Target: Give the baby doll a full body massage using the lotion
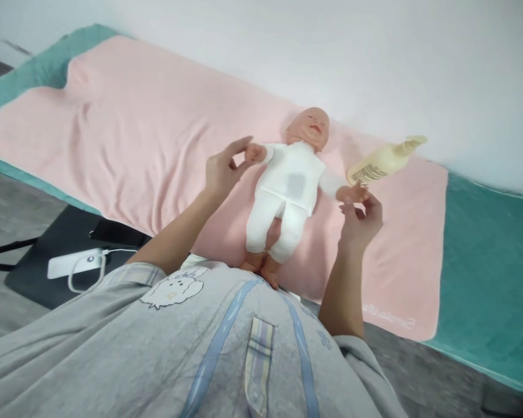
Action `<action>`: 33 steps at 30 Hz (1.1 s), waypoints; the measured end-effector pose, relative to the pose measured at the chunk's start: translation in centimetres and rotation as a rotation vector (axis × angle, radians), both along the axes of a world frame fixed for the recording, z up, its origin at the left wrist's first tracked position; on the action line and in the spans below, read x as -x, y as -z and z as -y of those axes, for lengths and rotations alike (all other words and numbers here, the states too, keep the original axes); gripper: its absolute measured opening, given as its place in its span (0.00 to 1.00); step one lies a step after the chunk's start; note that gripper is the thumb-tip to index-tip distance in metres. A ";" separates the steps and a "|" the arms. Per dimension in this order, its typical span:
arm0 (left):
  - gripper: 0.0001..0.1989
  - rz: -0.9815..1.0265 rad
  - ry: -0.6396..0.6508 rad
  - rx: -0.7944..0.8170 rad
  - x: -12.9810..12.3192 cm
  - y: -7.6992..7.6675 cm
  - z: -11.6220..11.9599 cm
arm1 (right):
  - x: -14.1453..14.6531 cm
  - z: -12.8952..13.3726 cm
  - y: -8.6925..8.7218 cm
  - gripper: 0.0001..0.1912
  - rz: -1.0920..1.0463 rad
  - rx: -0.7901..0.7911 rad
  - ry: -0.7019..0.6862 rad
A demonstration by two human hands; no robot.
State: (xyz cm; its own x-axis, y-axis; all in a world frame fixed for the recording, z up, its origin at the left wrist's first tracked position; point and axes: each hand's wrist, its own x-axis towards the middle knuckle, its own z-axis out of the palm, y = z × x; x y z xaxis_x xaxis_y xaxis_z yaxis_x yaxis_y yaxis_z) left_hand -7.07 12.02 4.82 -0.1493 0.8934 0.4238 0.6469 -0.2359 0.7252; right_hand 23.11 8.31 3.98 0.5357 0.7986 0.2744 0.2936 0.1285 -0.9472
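Observation:
A baby doll (287,180) with a white cloth body lies face up on a pink blanket (157,116), head away from me and feet close to my shirt. My left hand (226,168) is closed in a pinch at the doll's fist on the left side. On the other side, my right hand (362,219) pinches the doll's other hand between thumb and fingers. Both doll arms are spread outward. Just beyond my right hand, a pale yellow pump bottle (377,164) lies tilted on the blanket.
Beneath the pink blanket, a green cover (488,261) shows at both ends. A white wall (331,52) rises behind. Lower left, a black seat (39,238) carries a white power bank (76,263) with a cable and a dark flat object (117,231).

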 end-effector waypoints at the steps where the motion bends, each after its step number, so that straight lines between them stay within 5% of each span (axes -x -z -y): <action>1: 0.21 0.018 -0.047 0.015 1.1 0.1 0.0 | -1.2 0.0 0.5 0.21 -0.102 0.026 0.026; 7: 0.22 0.004 -0.279 0.156 6.0 2.3 -0.4 | -5.4 0.7 4.1 0.17 -0.540 0.146 0.049; 14: 0.16 0.020 -0.352 0.347 6.9 4.3 0.0 | -5.6 1.4 5.3 0.18 -0.556 0.199 0.028; 18: 0.15 0.190 -0.295 0.227 6.7 4.5 0.2 | -5.3 1.5 5.1 0.18 -0.520 0.174 0.046; 25: 0.20 0.339 -0.173 0.064 4.6 2.4 -1.5 | -3.4 0.5 2.3 0.20 -0.326 0.039 0.098; 33: 0.20 0.401 -0.112 -0.015 -2.0 0.3 -1.6 | 1.7 -0.2 -2.9 0.21 0.184 -0.041 0.033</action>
